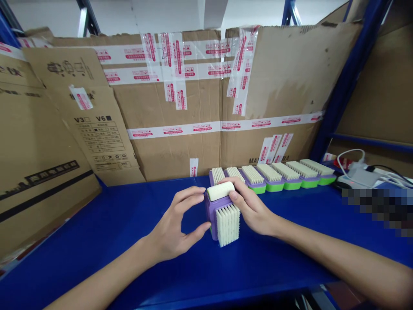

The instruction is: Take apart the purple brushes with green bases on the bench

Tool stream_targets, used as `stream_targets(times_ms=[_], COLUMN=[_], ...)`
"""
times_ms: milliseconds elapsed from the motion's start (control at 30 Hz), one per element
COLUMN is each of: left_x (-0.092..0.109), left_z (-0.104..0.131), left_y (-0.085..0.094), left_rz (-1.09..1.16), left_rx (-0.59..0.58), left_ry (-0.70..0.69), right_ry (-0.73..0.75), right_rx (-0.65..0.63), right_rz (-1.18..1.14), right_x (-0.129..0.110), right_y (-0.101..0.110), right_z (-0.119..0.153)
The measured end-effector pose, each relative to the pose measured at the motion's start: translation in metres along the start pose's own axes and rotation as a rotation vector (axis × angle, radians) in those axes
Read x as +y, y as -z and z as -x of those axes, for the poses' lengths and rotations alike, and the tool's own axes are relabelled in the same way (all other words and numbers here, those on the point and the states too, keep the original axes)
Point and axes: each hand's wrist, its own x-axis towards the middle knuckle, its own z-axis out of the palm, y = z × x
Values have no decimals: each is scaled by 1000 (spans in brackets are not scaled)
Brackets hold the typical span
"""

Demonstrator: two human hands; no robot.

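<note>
A purple brush block [211,211] with pale bristles and a cream roller-shaped piece [221,191] along its top is up in front of me, bristles facing right and toward me. My right hand [253,206] grips its right side, thumb and fingers against the cream piece. My left hand [176,221] is at the block's left side, fingers curved and spread apart, fingertips at or very near its edge. Behind, a row of several similar purple and green brushes [270,177] lies bristles up.
Taped cardboard sheets [180,155] wall off the back of the blue table [129,232], with a printed carton [106,142] at the left. A white power strip with cables [358,174] sits at the right, near a blue metal post [351,73].
</note>
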Motion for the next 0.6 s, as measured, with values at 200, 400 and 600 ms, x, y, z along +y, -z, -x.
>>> stream_targets(times_ms=[200, 400, 600], left_x=[2, 8, 13], left_z=[-1, -5, -4], left_y=[-6, -13, -13], left_rz=[100, 163, 80], left_rx=[48, 123, 169], left_ry=[73, 88, 119], right_ry=[2, 36, 87], right_rx=[-4, 30, 25], right_rz=[-10, 14, 50], right_x=[-2, -2, -4], right_y=[-4, -8, -9], right_z=[-1, -2, -1])
